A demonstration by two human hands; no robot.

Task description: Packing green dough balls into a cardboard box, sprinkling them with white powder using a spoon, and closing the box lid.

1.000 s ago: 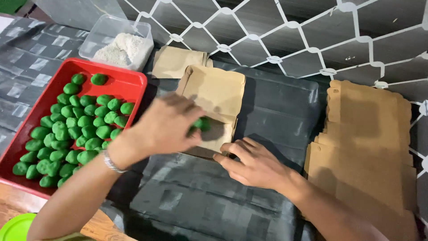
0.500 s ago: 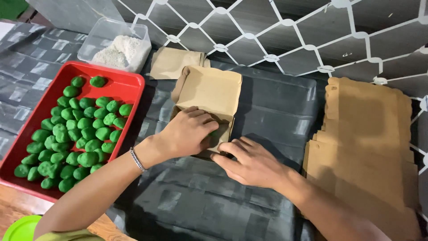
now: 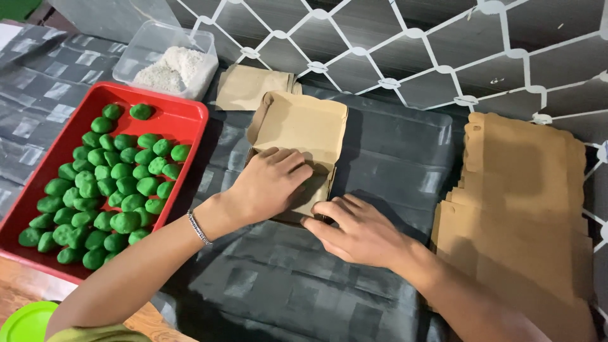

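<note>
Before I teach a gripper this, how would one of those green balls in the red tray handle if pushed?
The green balls look rounded, so one would likely roll. They look lumpy and doughy, so probably soft and easily dented. The red tray rim should stop a rolling one.

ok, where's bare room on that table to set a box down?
Free: dark cloth between the open brown box and the flat cardboard stack, and near edge below both hands. Crowded: red tray full of green balls, tub of white powder behind.
</note>
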